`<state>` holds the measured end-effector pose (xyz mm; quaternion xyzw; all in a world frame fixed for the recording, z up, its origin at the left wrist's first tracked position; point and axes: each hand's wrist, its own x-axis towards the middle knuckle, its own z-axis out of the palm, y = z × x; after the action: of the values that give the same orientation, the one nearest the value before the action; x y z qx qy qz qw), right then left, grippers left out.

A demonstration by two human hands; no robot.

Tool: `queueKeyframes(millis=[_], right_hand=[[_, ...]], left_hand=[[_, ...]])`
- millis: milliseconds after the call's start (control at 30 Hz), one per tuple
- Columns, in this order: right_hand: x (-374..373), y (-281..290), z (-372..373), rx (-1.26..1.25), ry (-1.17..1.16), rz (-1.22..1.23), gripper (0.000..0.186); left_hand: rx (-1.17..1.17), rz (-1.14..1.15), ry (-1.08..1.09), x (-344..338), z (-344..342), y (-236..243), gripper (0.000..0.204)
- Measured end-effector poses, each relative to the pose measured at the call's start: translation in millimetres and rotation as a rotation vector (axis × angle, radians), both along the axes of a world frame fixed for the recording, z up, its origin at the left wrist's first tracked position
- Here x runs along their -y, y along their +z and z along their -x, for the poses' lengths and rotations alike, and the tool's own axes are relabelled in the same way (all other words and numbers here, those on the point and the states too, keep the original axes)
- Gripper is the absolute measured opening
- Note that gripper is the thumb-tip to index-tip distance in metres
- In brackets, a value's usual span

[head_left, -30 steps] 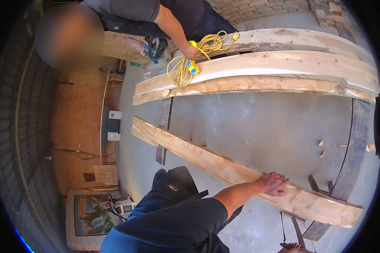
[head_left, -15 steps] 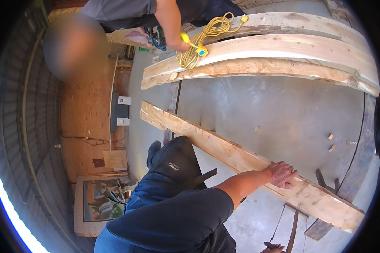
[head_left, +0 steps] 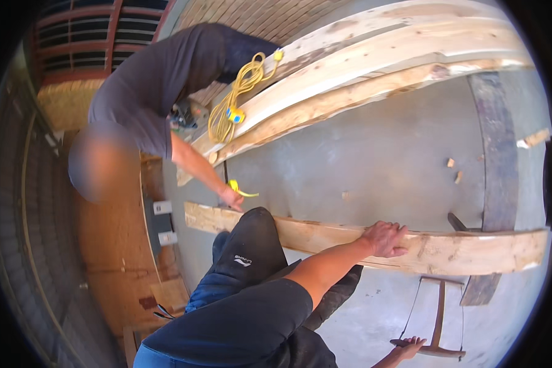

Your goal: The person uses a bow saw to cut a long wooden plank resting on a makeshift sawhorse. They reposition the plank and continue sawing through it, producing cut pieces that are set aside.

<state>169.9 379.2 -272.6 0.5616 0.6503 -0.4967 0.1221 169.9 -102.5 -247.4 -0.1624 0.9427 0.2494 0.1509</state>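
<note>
My left hand (head_left: 386, 239) is closed over the far edge of a long pale wooden plank (head_left: 466, 250), about two thirds of the way along it. One of my knees (head_left: 257, 236) rests against or over the same plank further left. Low in the view, my right hand (head_left: 409, 348) grips a wooden bow saw (head_left: 438, 316) by its lower bar. The saw hangs on the near side of the plank. A co-worker's hand (head_left: 232, 197) reaches to the plank's left end, close to a small yellow thing (head_left: 233, 184) with a thin strip.
Several long boards (head_left: 380, 67) lie across the far side, with a coiled yellow cord (head_left: 236, 101) on their left end. The co-worker (head_left: 147, 92) bends beside them. A dark support beam (head_left: 497, 153) runs under the boards at right. Small wood offcuts (head_left: 451, 162) lie on the floor.
The view has turned, so the plank now lies nearly level. The co-worker's hand has moved from beside the cord to the plank's left end. More of the bow saw shows.
</note>
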Motion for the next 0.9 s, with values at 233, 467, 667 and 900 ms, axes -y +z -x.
queueKeyframes(millis=[233, 467, 667, 900], right_hand=[[-27, -17, -30, 0.048, -0.150, -0.087, 0.036], [-18, -11, -25, 0.054, -0.179, -0.002, 0.032], [-36, -14, -39, 0.025, -0.156, 0.037, 0.034], [21, 17, -43, -0.091, -0.243, 0.164, 0.040]], left_hand=[[-0.037, 0.000, -0.049, -3, 12, -8, 0.060], [0.064, -0.030, -0.029, -2, 14, 2, 0.058], [0.061, -0.054, -0.027, 1, 12, 4, 0.058], [0.022, -0.073, 0.008, 2, 2, -5, 0.059]])
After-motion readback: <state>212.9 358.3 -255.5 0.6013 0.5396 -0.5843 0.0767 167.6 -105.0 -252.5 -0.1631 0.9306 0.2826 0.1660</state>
